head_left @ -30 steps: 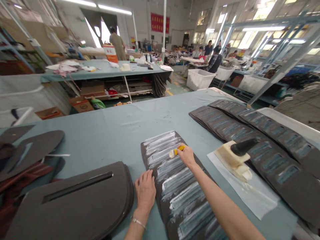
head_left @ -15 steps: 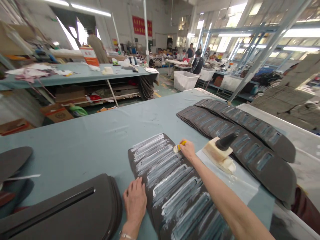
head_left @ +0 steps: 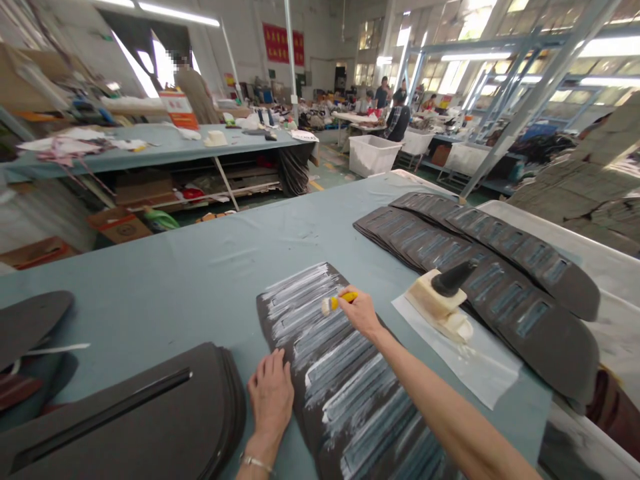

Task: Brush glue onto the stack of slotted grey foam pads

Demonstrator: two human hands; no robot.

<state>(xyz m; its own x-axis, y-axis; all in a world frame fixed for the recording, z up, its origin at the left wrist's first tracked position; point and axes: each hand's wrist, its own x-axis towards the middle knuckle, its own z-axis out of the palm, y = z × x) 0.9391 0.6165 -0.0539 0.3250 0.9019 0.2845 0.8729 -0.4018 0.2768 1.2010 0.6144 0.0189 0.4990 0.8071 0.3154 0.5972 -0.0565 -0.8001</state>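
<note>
My right hand [head_left: 359, 311] grips a small yellow-handled brush [head_left: 340, 302], its pale bristles against the upper part of a row of overlapping dark grey panels [head_left: 345, 360]. White, wet-looking streaks run across the slots in these panels. My left hand [head_left: 273, 390] rests with fingers stretched out at the panels' left edge, partly on the table. To the right, a cream container with a black nozzle [head_left: 440, 293] lies on a white sheet [head_left: 487, 377]. A stack of uncoated dark panels with a long slot [head_left: 150, 413] is left of my left hand.
Two more rows of streaked panels [head_left: 505, 293] lie along the table's right side. Further dark pieces [head_left: 33, 320] sit at the far left. The blue-green table [head_left: 190, 287] extends away; beyond stand another table [head_left: 165, 143], a white bin [head_left: 373, 155] and several people.
My right hand has drawn the brush left and slightly down over the panels, from their right edge toward the middle. My left hand stays nearly in place.
</note>
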